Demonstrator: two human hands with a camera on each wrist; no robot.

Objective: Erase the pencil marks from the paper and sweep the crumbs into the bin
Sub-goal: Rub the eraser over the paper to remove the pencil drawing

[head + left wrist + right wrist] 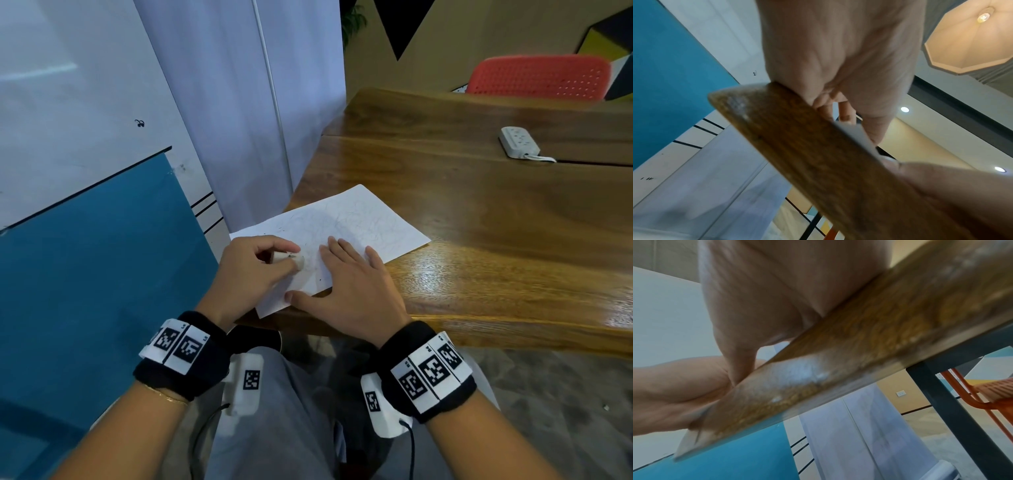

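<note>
erasing step: left hand (251, 265) pinching eraser (297, 261) at paper's (363, 219) 7 o'clock corner; right hand (356, 287) flat, fingers spread; next, likely sweeping crumbs.

- The paper (329, 240) lies on the desk (479, 212) at its near left corner.
- A power strip (519, 142) lies far right; a chair (537, 77) stands behind.

Head view: evenly lit, moderately bright, sharp at centre; straight wall (102, 102) lines bow toward the edges. Glare: pale patches on the glossy counter (479, 267) near its front edge. Left wrist view: a lit ceiling lamp (970, 40) and two small spotlights; the left hand (838, 56) and counter edge close up, soft and smeared. Right wrist view: dimmer, heavily blurred; right hand (777, 296) out of focus.
</note>
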